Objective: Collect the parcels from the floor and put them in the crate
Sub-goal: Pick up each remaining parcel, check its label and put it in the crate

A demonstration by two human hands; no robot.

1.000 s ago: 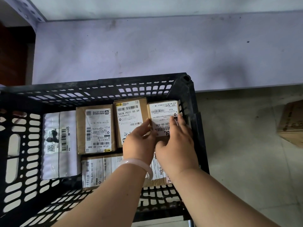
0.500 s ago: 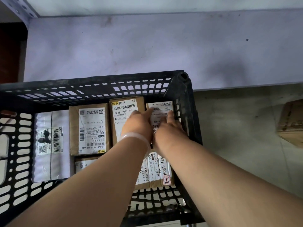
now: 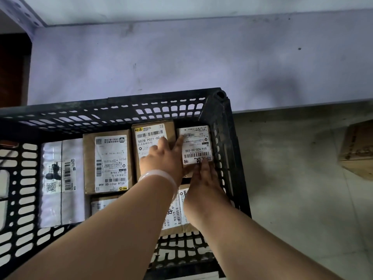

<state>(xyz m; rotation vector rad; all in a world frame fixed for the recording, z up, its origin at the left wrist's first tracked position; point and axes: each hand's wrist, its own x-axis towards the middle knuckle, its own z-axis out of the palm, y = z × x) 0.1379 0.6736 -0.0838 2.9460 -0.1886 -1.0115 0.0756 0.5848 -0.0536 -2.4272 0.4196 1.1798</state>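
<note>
- Step in hand, by my reading: seating a small parcel [image 3: 196, 146] into the far right corner of the black crate [image 3: 222, 126]. White label faces up, print upside down to the wearer.
- Left hand [image 3: 161, 158], bracelet [image 3: 159, 177] on the wrist, lies flat with fingers spread. It rests partly on the neighbouring brown box [image 3: 153, 138], thumb reaching to the small parcel's left edge. Nothing clasped; it presses or steadies.
- Right hand [image 3: 203, 178] also open, fingers together and extended, tips touching the small parcel's near edge. It nudges rather than grips.
- So the parcel sits ahead of both hands, held by neither, between the brown box on its left and the crate's right wall. Whether it lies fully flat on the bottom I cannot tell; its near side is hidden under the hands.
- Other parcels in the crate: a labelled carton [image 3: 109, 160] left of the brown box, a white plastic mailer [image 3: 60, 178] further left, and at least one flat package [image 3: 177, 215] in the near row, mostly under the forearms.
- Progress: crate bottom largely covered. One cardboard box [image 3: 359, 150] sits on the floor [image 3: 292, 178] well to the right, outside the crate.
- Next move, as I judge it: lift both hands clear without dragging the small parcel, then turn right for the box on the floor. It looks larger, so likely a two-handed pick-up.
</note>
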